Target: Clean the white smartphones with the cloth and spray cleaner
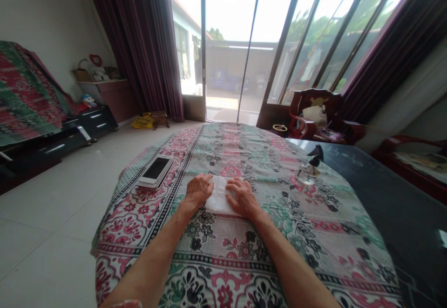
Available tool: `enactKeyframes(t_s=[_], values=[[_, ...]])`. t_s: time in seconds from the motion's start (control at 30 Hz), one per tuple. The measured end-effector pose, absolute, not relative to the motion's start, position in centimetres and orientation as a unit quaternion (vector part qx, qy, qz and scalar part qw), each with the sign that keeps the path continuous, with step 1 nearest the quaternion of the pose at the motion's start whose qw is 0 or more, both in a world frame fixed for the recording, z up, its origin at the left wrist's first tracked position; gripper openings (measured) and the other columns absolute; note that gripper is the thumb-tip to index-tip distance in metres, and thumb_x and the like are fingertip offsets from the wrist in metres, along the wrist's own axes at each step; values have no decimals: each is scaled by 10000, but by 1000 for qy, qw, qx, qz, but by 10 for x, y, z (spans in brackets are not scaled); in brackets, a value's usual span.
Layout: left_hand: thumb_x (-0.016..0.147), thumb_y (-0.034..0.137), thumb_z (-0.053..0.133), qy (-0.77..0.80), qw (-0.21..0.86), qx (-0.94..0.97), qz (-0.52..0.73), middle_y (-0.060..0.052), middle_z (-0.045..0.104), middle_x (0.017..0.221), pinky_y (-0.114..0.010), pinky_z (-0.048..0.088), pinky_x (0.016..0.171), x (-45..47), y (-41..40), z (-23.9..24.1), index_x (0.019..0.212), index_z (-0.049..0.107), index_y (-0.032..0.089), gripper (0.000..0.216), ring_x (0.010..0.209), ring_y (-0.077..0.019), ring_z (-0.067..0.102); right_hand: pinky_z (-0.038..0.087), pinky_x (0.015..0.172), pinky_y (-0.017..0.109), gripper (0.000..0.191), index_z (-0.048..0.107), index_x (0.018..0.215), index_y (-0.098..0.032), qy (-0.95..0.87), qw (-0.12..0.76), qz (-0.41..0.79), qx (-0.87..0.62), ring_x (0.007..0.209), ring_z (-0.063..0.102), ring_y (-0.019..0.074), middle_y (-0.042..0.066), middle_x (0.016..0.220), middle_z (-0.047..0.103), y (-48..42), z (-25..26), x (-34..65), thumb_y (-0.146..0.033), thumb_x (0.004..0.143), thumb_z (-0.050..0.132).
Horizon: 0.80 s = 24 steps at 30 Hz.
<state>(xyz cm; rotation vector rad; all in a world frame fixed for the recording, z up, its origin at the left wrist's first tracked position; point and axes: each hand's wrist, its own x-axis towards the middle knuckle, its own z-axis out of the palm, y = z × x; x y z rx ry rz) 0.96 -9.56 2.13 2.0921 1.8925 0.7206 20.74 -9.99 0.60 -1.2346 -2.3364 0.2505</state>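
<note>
A small folded white sheet [219,197] lies on the patterned tablecloth [230,238] in front of me; I cannot tell whether it is tissue, cloth or thin plastic. At its left edge, my left hand [199,190] is closed, with bent fingers and the thumb against the sheet's border. Across the right part of the sheet rests my right hand [243,197], palm down with the fingers apart. Its palm and fingers hide part of the sheet.
A white smartphone [156,169] lies on a pale flat object at the table's left. Toward the right stands a clear glass vessel [308,174] with a dark top. A dark tabletop [370,177] adjoins the right side; a wooden armchair [314,117] is behind.
</note>
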Motion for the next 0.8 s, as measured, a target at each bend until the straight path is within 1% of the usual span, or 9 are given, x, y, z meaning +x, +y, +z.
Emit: enactKeyframes(t_s=[0.07, 0.13, 0.17, 0.23, 0.33, 0.43, 0.53, 0.7, 0.8], values=[[883, 299, 439, 609, 65, 756, 231, -99, 596, 1286, -310, 384, 1016, 16, -98, 20, 1275, 582, 198, 429, 1186, -224, 525, 245, 1056, 482, 250, 621, 1090, -224, -855, 230, 90, -456, 1284, 415, 249, 76, 1294, 579, -101, 5, 207, -290, 875, 510], [906, 358, 421, 570, 64, 798, 188, -69, 422, 1476, -377, 274, 1119, 21, -100, 15, 1387, 461, 215, 503, 1359, -241, 354, 225, 1071, 502, 300, 596, 1158, -226, -859, 210, 89, -459, 1317, 384, 252, 78, 1347, 545, -102, 3, 208, -320, 900, 476], [913, 399, 410, 563, 76, 808, 154, -56, 339, 1528, -431, 226, 1140, 23, -101, 10, 1426, 402, 226, 541, 1405, -257, 275, 210, 1078, 519, 337, 574, 1207, -229, -861, 196, 90, -461, 1337, 361, 258, 79, 1382, 517, -103, 2, 208, -344, 913, 456], [929, 471, 351, 563, 107, 814, 96, -46, 221, 1574, -509, 153, 1150, 24, -103, 2, 1470, 314, 238, 590, 1446, -278, 168, 174, 1092, 551, 422, 511, 1309, -236, -862, 164, 93, -470, 1377, 306, 273, 78, 1453, 442, -106, 1, 211, -406, 936, 409], [935, 522, 277, 565, 130, 812, 66, -43, 118, 1593, -541, 86, 1153, 23, -105, -4, 1500, 226, 225, 641, 1464, -282, 80, 124, 1112, 571, 537, 415, 1412, -227, -857, 120, 92, -493, 1415, 236, 283, 83, 1521, 332, -110, 2, 217, -489, 947, 350], [923, 541, 277, 565, 137, 812, 60, -39, 75, 1596, -547, 58, 1154, 22, -105, -3, 1510, 184, 209, 681, 1467, -281, 48, 107, 1118, 584, 610, 365, 1450, -197, -845, 90, 89, -519, 1430, 196, 290, 99, 1543, 271, -112, 6, 224, -524, 935, 355], [917, 554, 275, 565, 138, 811, 58, -37, 73, 1596, -542, 57, 1156, 23, -104, -2, 1512, 177, 203, 697, 1468, -273, 40, 121, 1110, 599, 634, 355, 1459, -191, -827, 77, 83, -551, 1430, 190, 304, 110, 1549, 247, -113, 8, 231, -535, 926, 371], [908, 571, 288, 568, 132, 810, 61, -38, 81, 1595, -548, 69, 1153, 24, -102, -5, 1510, 189, 216, 706, 1467, -282, 46, 143, 1086, 623, 660, 327, 1473, -213, -786, 85, 66, -609, 1426, 186, 323, 113, 1560, 210, -116, 3, 236, -560, 914, 381], [908, 569, 289, 568, 131, 810, 62, -37, 92, 1594, -549, 77, 1151, 24, -101, -6, 1507, 202, 217, 701, 1467, -283, 52, 152, 1087, 613, 652, 296, 1485, -229, -790, 101, 44, -604, 1432, 162, 323, 95, 1576, 155, -118, -2, 235, -531, 915, 394]])
